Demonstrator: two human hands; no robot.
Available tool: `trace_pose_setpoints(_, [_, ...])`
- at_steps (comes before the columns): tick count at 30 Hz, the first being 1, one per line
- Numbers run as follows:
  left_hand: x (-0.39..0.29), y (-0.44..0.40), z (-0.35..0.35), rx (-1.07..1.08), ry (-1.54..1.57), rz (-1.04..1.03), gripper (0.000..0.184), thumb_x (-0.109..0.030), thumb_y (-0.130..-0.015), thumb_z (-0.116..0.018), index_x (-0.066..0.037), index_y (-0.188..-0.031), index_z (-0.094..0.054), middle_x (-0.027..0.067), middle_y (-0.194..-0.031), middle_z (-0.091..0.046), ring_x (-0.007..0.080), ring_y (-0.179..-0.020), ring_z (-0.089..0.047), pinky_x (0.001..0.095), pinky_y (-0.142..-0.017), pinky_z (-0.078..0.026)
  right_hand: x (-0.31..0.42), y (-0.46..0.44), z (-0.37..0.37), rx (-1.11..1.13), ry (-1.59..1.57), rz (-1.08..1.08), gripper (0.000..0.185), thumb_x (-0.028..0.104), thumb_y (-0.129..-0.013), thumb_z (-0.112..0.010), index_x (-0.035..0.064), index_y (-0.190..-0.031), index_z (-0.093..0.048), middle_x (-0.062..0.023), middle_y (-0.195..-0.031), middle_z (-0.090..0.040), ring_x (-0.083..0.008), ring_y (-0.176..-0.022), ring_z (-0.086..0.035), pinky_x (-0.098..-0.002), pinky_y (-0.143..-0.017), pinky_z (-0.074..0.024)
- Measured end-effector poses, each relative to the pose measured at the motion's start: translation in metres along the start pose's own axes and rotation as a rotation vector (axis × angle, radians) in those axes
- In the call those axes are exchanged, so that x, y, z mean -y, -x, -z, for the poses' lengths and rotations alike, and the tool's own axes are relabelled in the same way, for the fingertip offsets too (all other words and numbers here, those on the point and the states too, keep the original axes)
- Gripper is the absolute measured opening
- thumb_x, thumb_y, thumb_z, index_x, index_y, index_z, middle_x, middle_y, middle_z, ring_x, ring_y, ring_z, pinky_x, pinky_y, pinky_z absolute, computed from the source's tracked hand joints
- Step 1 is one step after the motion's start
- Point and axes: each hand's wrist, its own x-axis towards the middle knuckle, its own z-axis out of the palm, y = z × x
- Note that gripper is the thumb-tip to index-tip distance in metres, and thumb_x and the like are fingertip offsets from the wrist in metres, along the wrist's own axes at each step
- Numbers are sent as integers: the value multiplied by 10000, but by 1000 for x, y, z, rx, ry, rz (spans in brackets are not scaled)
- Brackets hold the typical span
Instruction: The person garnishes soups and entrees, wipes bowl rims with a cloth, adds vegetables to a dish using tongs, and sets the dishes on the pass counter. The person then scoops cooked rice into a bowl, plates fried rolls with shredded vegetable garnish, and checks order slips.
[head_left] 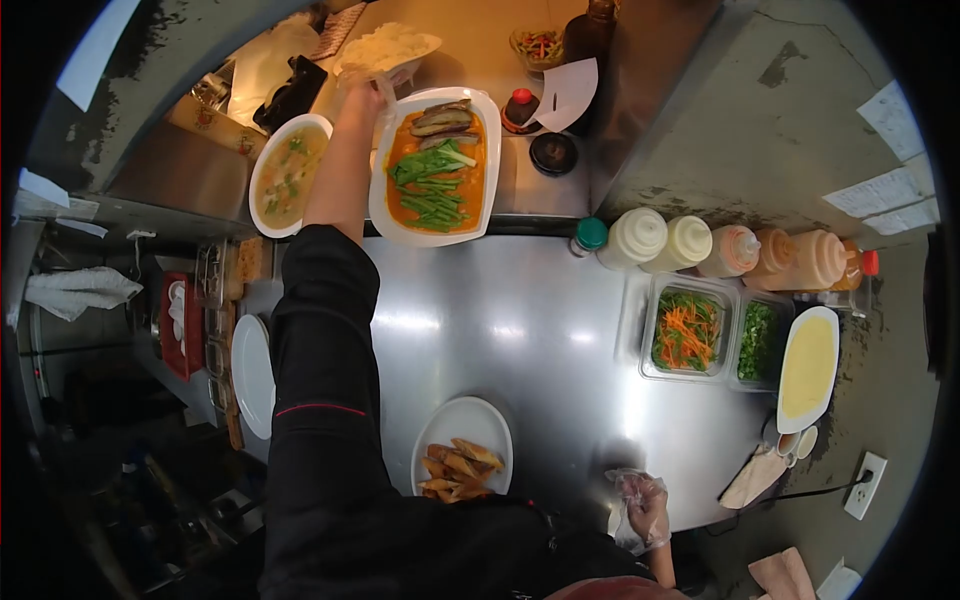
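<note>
My left hand (368, 92), in a clear plastic glove, reaches far over the counter with its fingers closed at the near rim of a white plate of rice (390, 48). Beneath that forearm and to its left stands a white bowl of soup (290, 170). Just right of the forearm is a white dish of orange stew (435, 175) topped with green beans, leafy greens and eggplant slices. My right hand (648, 508), also gloved, hangs by the counter's near edge, fingers curled; what they hold, if anything, is hidden. A white plate of fried rolls (462, 465) lies close to my body.
Several squeeze bottles (638, 237) line the right wall behind a tub of carrot shreds and greens (687, 330) and a tub of chopped greens (757, 338). A yellow-filled dish (808, 370) sits beside them. On the upper ledge are a red-capped bottle (521, 108) and paper (568, 95).
</note>
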Motion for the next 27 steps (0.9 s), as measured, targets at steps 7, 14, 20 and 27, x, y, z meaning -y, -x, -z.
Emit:
trace_pose_setpoints(7, [18, -8, -3, -116, -413, -40, 413, -362, -851, -504, -76, -1149, -533, 88, -1159, -573, 256, -988, -577, 419, -811, -476, -8, 2, -5, -34, -46, -19, 189, -11, -810, -548, 24, -953, -666, -134, -868, -652, -253, -816, -621, -340, -733, -473])
trace_pose_setpoints(14, [3, -17, 16, -224, -922, -73, 360, -339, -818, -537, -95, -1074, -608, 82, -1080, -632, 227, -918, -619, 351, -778, -492, -1, 4, -2, -46, 130, 62, 137, 89, -852, -577, 12, -923, -664, -146, -870, -642, -280, -812, -590, -357, -746, -455])
trace_pose_setpoints(20, [-54, -12, 60, -198, -1197, -136, 307, -313, -829, -524, -92, -1007, -642, 87, -1017, -661, 218, -876, -632, 327, -763, -496, -11, -11, 9, -14, -56, 64, 154, 53, -853, -578, -4, -971, -660, -99, -863, -632, -189, -841, -605, -284, -733, -471])
trace_pose_setpoints(27, [-140, 122, 93, 5, -1545, -716, 285, -277, -889, -462, -64, -925, -647, 103, -950, -669, 227, -848, -621, 340, -760, -493, 15, -91, 80, -429, 297, 517, 212, 25, -778, -589, 78, -960, -685, -129, -893, -662, -295, -819, -615, -374, -743, -482])
